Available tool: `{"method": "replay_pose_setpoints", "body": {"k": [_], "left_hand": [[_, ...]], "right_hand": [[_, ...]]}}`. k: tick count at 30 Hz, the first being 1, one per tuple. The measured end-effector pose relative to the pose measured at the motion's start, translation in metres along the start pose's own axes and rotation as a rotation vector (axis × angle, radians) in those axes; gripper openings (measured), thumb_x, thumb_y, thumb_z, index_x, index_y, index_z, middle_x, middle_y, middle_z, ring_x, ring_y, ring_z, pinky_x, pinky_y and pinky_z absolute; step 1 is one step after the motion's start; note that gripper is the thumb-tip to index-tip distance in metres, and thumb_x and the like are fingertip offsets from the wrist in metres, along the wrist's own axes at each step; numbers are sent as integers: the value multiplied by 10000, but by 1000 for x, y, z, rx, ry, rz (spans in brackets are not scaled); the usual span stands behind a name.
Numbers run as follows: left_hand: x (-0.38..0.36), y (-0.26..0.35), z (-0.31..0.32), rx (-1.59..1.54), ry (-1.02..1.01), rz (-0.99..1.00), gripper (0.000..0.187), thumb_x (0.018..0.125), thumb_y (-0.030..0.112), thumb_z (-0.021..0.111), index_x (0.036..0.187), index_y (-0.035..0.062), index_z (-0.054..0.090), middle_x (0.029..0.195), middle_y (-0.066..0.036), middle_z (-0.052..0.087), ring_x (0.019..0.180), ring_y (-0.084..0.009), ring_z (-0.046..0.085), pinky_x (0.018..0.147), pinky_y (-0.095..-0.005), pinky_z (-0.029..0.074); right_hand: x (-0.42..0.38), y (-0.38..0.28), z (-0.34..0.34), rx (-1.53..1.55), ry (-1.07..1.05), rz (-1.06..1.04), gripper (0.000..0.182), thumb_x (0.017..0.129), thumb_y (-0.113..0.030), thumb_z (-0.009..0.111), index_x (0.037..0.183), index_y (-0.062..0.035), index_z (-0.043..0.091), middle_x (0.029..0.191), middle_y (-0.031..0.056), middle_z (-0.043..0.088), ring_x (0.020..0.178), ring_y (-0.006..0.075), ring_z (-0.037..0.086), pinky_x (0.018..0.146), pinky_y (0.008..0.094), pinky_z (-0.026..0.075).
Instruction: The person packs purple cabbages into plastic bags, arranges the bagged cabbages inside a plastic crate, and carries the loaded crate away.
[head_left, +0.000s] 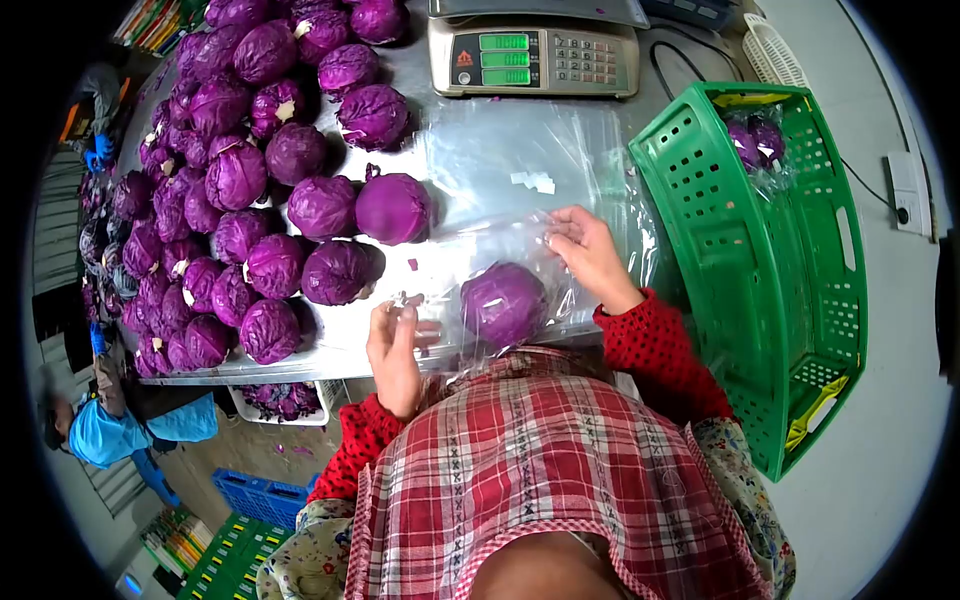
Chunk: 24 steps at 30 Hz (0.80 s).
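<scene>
Between the fingers (580,222), the cabbage (504,305) was purple; behind them, sleeves (655,340) were black-dotted red; rightward, the crate (750,300) was green.

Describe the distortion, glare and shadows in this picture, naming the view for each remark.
Head view: wide-angle distortion bows the green crate, and the picture's corners go black; head view: whitish glare on the metal table and clear plastic bag; head view: dark shadows beside several loose purple cabbages.

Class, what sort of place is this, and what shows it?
Probably a vegetable packing room: purple cabbages heaped on a metal table, a digital weighing scale, and a green plastic crate holding plastic-wrapped cabbages.
</scene>
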<state>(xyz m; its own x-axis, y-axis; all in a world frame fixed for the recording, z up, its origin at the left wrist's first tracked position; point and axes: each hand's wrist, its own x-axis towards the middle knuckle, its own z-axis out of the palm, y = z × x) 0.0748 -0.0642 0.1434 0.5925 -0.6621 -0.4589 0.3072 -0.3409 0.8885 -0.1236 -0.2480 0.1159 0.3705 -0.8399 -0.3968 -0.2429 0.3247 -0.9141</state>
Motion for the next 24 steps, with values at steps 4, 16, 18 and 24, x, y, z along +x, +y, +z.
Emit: {"method": "replay_pose_setpoints", "body": {"k": [4, 16, 18, 24], "left_hand": [[34, 4, 10, 58, 13, 153, 290, 1023, 250, 515, 912, -6, 596, 818, -88, 652, 616, -106, 581, 563, -242, 478], [27, -82, -19, 776, -47, -50, 327, 881, 293, 703, 730, 4, 723, 533, -107, 603, 502, -225, 586, 537, -373, 476], [15, -79, -17, 1031, -101, 115, 443, 732, 215, 805, 1113, 53, 646, 881, -153, 669, 690, -323, 658, 604, -412, 520], [22, -35, 3, 1018, -360, 971, 803, 754, 262, 802, 1397, -26, 417, 1400, -305, 445, 1197, -465, 518, 987, -497, 434]], "right_hand": [[33, -5, -1, -18, -87, 37, 162, 936, -113, 618, 926, 49, 630, 661, 29, 592, 537, 80, 522, 486, 249, 417], [-8, 115, -7, -357, -119, 48, 153, 890, -117, 678, 935, 20, 626, 687, 85, 628, 602, 145, 598, 576, 317, 487], [-21, 95, -7, -546, -170, -4, 221, 881, -117, 686, 1042, 0, 592, 691, 86, 629, 597, 159, 608, 575, 324, 503], [-37, 82, 8, -907, -189, -545, 918, 686, -174, 836, 1474, -184, 365, 1376, 193, 445, 1200, 378, 521, 915, 524, 519]]}}
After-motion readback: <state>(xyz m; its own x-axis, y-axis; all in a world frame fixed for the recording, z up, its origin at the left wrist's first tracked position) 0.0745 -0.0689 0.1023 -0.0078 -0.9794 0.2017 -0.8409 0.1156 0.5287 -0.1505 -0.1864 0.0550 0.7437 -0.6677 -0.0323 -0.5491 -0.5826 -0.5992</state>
